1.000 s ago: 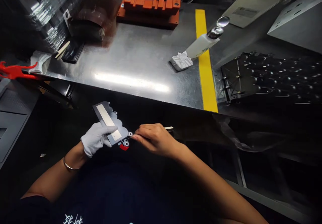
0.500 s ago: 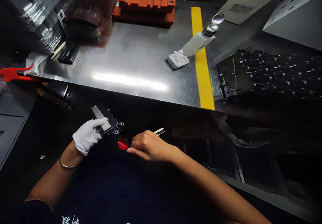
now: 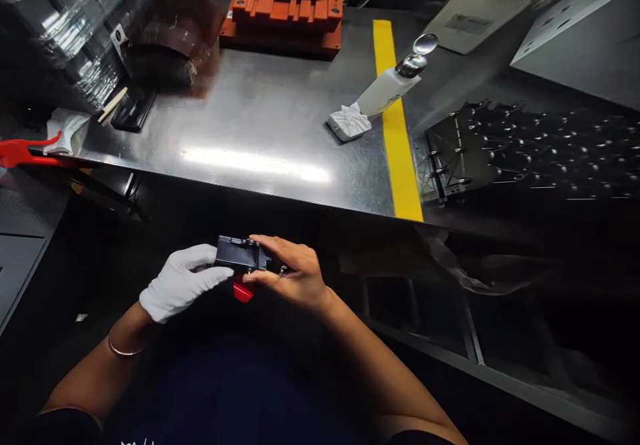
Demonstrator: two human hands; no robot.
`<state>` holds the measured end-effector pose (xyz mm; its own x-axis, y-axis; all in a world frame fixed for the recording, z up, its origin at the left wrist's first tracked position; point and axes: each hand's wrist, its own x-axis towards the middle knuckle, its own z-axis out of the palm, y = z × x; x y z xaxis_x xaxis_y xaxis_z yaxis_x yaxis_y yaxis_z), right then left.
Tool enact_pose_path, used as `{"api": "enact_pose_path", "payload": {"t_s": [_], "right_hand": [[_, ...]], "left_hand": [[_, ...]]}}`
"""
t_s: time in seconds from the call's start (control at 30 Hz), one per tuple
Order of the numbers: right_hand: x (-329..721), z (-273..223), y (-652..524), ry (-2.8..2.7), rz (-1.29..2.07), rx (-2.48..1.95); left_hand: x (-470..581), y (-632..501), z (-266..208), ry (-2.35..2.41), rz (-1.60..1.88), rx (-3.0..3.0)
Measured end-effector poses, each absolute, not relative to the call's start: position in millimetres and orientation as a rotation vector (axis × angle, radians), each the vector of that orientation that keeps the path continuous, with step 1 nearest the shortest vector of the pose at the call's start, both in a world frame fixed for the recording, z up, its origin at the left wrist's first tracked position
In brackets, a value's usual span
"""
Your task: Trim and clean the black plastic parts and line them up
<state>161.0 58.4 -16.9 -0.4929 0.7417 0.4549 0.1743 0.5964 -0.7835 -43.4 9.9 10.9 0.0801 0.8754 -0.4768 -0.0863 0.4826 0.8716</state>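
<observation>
A black plastic part [image 3: 237,253], boxy with small lugs, is held level between my two hands below the bench edge. My left hand [image 3: 183,282], in a white glove, is closed on its left end with thumb and fingers. My bare right hand [image 3: 295,272] pinches the right end, fingers above and thumb below. Just under the part shows a red piece [image 3: 243,290], near my right thumb; whether that hand holds it is hidden. Something small and shiny glints in the right palm, too small to name.
A metal bench [image 3: 240,118] spans ahead, with an orange-red fixture [image 3: 287,12] at the back. A white bottle [image 3: 387,92] and a white cloth-covered block [image 3: 350,123] stand near yellow tape [image 3: 400,158]. Metal pins [image 3: 550,145] fill the right; a red tool [image 3: 30,150] lies left.
My right hand has turned over and come left to grip the part. The part has moved right and been flipped, its metal strip now out of sight. The pale-and-black stick behind my right hand no longer shows.
</observation>
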Motion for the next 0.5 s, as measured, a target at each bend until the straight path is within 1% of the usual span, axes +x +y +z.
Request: {"api": "enact_pose_path", "payload": {"t_s": [0.1, 0.23, 0.33, 0.5], "right_hand": [[154, -24, 50, -1.928, 1.011, -0.871], [158, -26, 47, -1.906, 1.335, -0.993], [165, -25, 46, -1.894, 1.371, -1.097], [172, -27, 38, -2.01, 1.344, -0.875]], "left_hand": [[-47, 10, 6, 1.497, 0.839, 1.051], [-50, 14, -4, 1.594, 0.8, 0.864], [-49, 15, -4, 1.531, 0.759, 0.864], [-44, 12, 2, 1.389, 0.672, 0.913]]}}
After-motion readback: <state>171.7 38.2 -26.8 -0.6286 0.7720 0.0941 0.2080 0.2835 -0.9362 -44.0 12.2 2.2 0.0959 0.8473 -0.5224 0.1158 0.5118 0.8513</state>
